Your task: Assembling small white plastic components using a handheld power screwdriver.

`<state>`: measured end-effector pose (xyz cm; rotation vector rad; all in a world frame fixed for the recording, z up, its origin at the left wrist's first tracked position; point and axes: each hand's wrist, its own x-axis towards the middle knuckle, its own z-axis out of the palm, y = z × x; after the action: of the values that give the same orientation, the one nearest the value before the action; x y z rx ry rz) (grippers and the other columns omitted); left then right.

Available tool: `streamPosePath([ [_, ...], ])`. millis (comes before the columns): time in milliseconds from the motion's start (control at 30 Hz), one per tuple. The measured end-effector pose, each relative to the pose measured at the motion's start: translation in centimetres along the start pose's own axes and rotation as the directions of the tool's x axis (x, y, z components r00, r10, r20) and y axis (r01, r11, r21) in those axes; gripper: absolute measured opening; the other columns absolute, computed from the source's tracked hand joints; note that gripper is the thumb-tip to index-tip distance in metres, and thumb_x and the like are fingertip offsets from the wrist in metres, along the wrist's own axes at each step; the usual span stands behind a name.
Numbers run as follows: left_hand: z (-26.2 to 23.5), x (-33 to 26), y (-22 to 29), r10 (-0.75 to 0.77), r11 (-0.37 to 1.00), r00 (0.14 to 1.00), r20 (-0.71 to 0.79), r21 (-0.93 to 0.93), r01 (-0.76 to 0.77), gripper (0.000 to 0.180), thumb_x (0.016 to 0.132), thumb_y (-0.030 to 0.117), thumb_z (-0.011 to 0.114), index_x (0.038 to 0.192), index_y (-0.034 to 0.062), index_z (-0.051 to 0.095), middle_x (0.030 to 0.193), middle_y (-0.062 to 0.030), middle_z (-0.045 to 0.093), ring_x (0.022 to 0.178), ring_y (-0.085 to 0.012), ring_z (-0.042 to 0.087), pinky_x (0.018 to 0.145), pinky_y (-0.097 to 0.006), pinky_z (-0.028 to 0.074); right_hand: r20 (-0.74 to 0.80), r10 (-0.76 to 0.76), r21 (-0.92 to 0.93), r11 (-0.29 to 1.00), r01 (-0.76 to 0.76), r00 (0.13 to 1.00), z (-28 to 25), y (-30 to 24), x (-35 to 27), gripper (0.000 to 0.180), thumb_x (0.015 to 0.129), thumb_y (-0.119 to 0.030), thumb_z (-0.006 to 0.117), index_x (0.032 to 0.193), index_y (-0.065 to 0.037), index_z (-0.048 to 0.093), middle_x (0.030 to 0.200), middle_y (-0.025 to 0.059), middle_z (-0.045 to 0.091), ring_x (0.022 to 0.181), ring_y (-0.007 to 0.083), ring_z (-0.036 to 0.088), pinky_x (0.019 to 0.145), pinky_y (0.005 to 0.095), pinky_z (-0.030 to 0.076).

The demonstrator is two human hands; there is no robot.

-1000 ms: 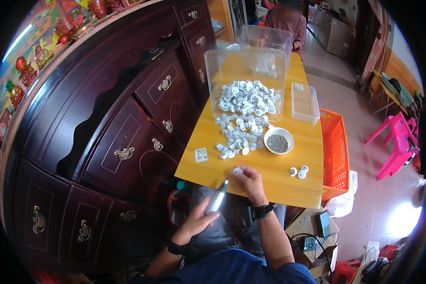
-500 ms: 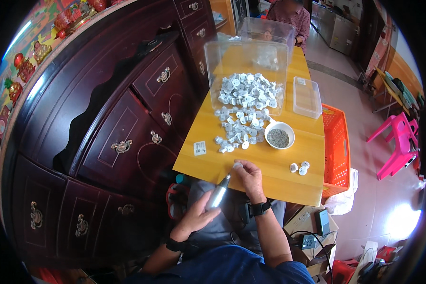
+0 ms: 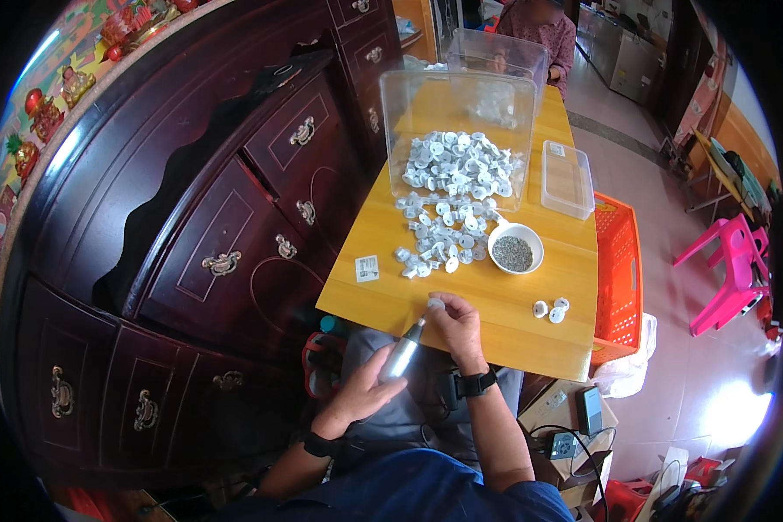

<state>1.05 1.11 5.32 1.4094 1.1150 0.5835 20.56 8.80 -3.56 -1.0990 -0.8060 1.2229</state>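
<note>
My left hand (image 3: pixel 365 389) is closed round a silver pen-shaped electric screwdriver (image 3: pixel 398 359), its tip slanting up toward my right hand. In the fingers of my right hand (image 3: pixel 459 329), at the table's near edge, is a small round white plastic piece (image 3: pixel 436 304), partly covered by the fingers. The screwdriver's tip is close beneath that piece; whether they touch I cannot tell. Beyond my hands, similar white pieces (image 3: pixel 448 233) lie heaped on the yellow wooden table (image 3: pixel 383 304). A white bowl (image 3: pixel 538 251) holds small grey metal parts, likely screws (image 3: pixel 511 253).
Behind the heap, a clear plastic bin (image 3: pixel 461 94) contains more white pieces. A shallow clear box (image 3: pixel 572 205) and three white pieces (image 3: pixel 556 315) lie at the right, beside an orange basket (image 3: pixel 618 329). Dark drawers (image 3: pixel 222 264) flank the left. A person (image 3: pixel 544 35) sits across the table.
The view has shifted slightly. Both hands keep nearly the same pose, with the screwdriver's tip close to the white piece.
</note>
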Motion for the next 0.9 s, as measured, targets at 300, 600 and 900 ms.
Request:
streamPosePath([
  [300, -0.2, 0.1, -0.6, 0.002, 1.000, 1.000, 0.008, 0.004, -0.002, 0.059, 0.091, 0.010, 0.064, 0.145, 0.0068, 0.041, 0.089, -0.0011, 0.058, 0.064, -0.0060, 0.052, 0.058, -0.024, 0.047, -0.004, -0.024, -0.036, 0.999, 0.024, 1.000, 0.1, 0.1, -0.1, 0.018, 0.092, -0.008, 0.070, 0.108, -0.002, 0.072, 0.079, -0.0084, 0.061, 0.069, 0.0001, 0.050, 0.062, 0.0169, 0.042],
  [600, -0.5, 0.0, -0.6, -0.025, 0.999, 0.999, 0.021, -0.019, 0.026, 0.059, 0.092, 0.010, 0.063, 0.146, 0.0055, 0.040, 0.093, -0.0004, 0.057, 0.065, -0.0056, 0.052, 0.058, -0.023, 0.046, -0.007, -0.117, -0.194, 0.975, 0.113, 0.993, -0.2, 0.9, 0.0, 0.016, 0.087, -0.005, 0.072, 0.103, -0.004, 0.075, 0.080, -0.0052, 0.055, 0.067, 0.0042, 0.044, 0.060, 0.0208, 0.040],
  [900, -1.1, -0.1, -1.4, -0.096, 0.960, 0.991, 0.092, -0.256, 0.117, 0.052, 0.096, 0.011, 0.060, 0.144, 0.0055, 0.042, 0.089, -0.0018, 0.057, 0.064, -0.0070, 0.054, 0.058, -0.023, 0.045, 0.048, -0.164, -0.259, 0.951, 0.171, 0.985, 0.0, 0.1, -0.3, 0.015, 0.085, -0.003, 0.073, 0.100, -0.004, 0.075, 0.085, -0.0010, 0.061, 0.069, 0.0068, 0.049, 0.063, 0.0222, 0.043],
])
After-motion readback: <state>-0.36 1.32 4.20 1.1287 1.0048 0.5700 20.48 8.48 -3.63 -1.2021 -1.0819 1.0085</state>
